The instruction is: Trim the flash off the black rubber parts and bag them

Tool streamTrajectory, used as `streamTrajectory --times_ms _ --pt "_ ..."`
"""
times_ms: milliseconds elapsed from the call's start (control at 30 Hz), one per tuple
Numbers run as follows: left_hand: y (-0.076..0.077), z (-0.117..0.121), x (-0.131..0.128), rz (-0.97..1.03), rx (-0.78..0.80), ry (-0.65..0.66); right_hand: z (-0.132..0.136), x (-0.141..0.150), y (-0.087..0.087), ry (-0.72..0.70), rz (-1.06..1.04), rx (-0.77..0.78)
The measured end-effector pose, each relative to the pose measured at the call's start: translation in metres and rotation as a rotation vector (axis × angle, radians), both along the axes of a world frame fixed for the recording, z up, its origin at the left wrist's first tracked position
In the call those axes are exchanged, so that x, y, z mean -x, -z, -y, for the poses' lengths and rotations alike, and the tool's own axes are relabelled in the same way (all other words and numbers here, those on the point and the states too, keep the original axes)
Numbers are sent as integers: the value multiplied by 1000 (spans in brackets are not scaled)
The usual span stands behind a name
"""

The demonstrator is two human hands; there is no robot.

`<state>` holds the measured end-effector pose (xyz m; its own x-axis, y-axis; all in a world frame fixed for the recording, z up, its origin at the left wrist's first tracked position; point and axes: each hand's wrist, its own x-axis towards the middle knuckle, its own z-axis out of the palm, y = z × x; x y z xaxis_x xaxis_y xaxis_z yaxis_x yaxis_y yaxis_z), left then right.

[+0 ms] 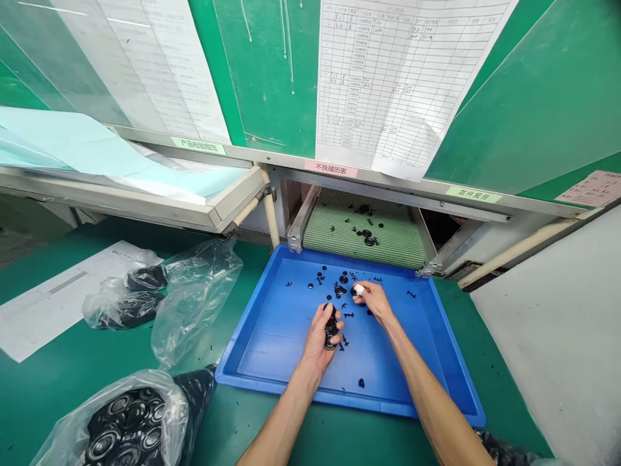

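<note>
A blue tray [272, 336] lies on the green table below a green conveyor belt [398, 246]. Small black round parts [342, 279] and bits of black scrap are scattered in the tray's far half. My left hand [321, 336] is over the middle of the tray, fingers curled round a stack of black round parts [332, 330]. My right hand [372, 299] is just beyond it, pinching a small black part [354, 292] near the scattered ones; a white cot covers one fingertip.
More black parts [367, 236] lie on the belt. Clear plastic bags [194, 291] lie left of the tray, and one bag of black round parts [126, 427] is at the near left. A printed sheet [53, 298] lies far left. Green boards with paper forms [388, 84] stand behind.
</note>
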<state>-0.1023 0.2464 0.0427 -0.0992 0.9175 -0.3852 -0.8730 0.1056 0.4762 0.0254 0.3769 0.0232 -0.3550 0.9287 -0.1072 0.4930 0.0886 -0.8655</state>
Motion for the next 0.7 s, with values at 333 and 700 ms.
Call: streamTrajectory --times_ms 333,700 --pt "10 1 -14 -450 56 133 65 -11 -15 -53 -225 139" --pt "20 1 -18 -805 33 90 72 -4 -3 -44 -221 131"
